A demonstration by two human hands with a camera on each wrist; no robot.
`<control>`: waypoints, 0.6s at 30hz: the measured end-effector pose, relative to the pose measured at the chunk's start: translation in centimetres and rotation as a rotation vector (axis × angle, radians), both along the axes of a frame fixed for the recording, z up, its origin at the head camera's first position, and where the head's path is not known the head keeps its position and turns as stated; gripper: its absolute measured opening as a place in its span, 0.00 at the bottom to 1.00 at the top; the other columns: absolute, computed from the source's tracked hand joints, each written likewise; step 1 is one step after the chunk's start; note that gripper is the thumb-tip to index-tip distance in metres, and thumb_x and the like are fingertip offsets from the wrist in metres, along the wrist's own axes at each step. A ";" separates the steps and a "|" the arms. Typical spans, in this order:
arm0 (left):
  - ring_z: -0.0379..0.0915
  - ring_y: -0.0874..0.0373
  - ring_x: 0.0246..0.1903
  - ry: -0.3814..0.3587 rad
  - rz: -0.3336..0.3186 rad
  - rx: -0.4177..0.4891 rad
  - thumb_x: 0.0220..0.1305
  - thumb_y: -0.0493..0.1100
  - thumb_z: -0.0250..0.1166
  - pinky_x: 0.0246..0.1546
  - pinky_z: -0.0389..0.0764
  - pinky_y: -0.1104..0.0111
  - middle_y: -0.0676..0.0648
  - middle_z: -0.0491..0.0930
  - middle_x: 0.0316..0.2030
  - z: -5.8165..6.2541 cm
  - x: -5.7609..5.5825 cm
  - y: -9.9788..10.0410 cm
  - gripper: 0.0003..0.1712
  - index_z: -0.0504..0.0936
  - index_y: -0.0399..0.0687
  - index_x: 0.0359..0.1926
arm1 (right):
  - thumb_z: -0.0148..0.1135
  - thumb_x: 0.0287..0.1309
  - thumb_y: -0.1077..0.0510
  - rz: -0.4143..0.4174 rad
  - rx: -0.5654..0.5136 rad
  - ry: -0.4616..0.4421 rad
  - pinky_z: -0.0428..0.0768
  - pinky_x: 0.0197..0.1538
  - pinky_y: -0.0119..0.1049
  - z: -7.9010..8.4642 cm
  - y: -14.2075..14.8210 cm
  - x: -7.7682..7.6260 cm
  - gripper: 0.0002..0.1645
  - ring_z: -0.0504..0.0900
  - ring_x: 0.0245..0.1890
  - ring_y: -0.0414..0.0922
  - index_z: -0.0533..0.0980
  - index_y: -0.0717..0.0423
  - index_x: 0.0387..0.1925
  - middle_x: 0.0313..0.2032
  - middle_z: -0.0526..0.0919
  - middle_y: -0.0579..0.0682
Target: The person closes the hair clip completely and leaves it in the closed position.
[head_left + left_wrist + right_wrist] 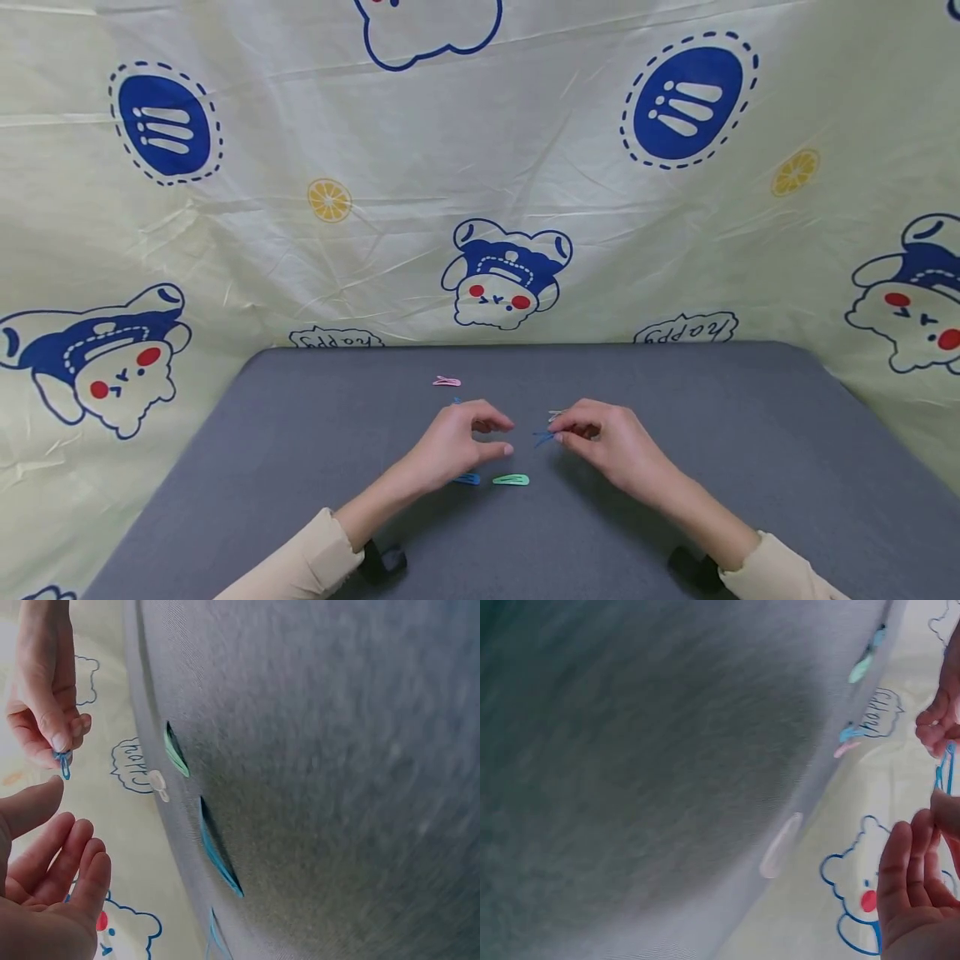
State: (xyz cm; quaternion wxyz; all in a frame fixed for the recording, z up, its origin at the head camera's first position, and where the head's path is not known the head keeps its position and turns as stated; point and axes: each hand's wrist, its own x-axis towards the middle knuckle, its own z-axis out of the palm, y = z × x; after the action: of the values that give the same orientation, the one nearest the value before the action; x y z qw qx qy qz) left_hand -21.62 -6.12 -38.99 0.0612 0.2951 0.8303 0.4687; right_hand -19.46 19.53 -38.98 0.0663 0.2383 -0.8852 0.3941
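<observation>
A blue snap hair clip (543, 437) is pinched between the thumb and fingertips of my right hand (615, 437), above the table. Its two parts look spread apart. My left hand (461, 437) hovers to its left, thumb and fingers parted and holding nothing; a small gap separates it from the clip. Beneath the hands, a green hair clip (512, 480) lies on the table beside another blue hair clip (468, 479), which the left hand partly covers in the head view. The left wrist view also shows the held clip (64, 766) hanging from the right fingertips.
Farther back on the grey table (697, 392) lies a pink hair clip (447, 382). Part of one more blue clip (457, 401) shows behind the left hand. A pale clip (554, 415) sits behind the right fingertips. A printed cloth (405, 275) hangs beyond the table's far edge.
</observation>
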 end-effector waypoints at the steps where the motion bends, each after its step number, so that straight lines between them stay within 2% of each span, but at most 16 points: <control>1: 0.76 0.47 0.50 0.005 0.000 0.002 0.60 0.41 0.72 0.54 0.74 0.52 0.46 0.82 0.45 0.0 0.2 -0.1 0.14 0.85 0.45 0.48 | 0.69 0.58 0.65 0.002 0.001 0.009 0.80 0.37 0.33 0.1 -0.1 0.2 0.09 0.79 0.34 0.37 0.85 0.47 0.37 0.39 0.82 0.37; 9: 0.76 0.51 0.49 0.012 0.029 0.018 0.59 0.43 0.72 0.54 0.74 0.52 0.60 0.81 0.42 0.7 1.8 -0.9 0.13 0.86 0.55 0.46 | 0.70 0.56 0.64 -0.041 0.001 0.039 0.80 0.35 0.34 1.5 -1.1 2.4 0.10 0.78 0.32 0.37 0.86 0.44 0.37 0.37 0.81 0.35; 14: 0.77 0.54 0.49 0.021 0.051 0.032 0.58 0.43 0.73 0.53 0.75 0.53 0.63 0.80 0.43 1.1 3.2 -1.3 0.14 0.86 0.58 0.46 | 0.71 0.56 0.62 -0.065 -0.040 0.054 0.80 0.34 0.34 2.3 -1.7 4.0 0.11 0.78 0.31 0.37 0.85 0.41 0.36 0.35 0.80 0.34; 18: 0.77 0.58 0.48 0.018 0.060 0.045 0.58 0.43 0.73 0.54 0.75 0.54 0.64 0.80 0.42 1.4 4.1 -1.6 0.14 0.86 0.59 0.45 | 0.72 0.54 0.65 -0.063 -0.068 0.102 0.79 0.32 0.33 2.6 -2.2 5.1 0.13 0.78 0.30 0.36 0.85 0.41 0.35 0.35 0.81 0.33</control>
State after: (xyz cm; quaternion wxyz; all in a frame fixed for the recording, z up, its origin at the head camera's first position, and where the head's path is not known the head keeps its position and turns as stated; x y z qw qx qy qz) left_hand -17.51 -7.77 -37.54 0.0330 0.2758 0.8285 0.4862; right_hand -14.38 17.30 -36.39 0.1321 0.2276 -0.8738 0.4090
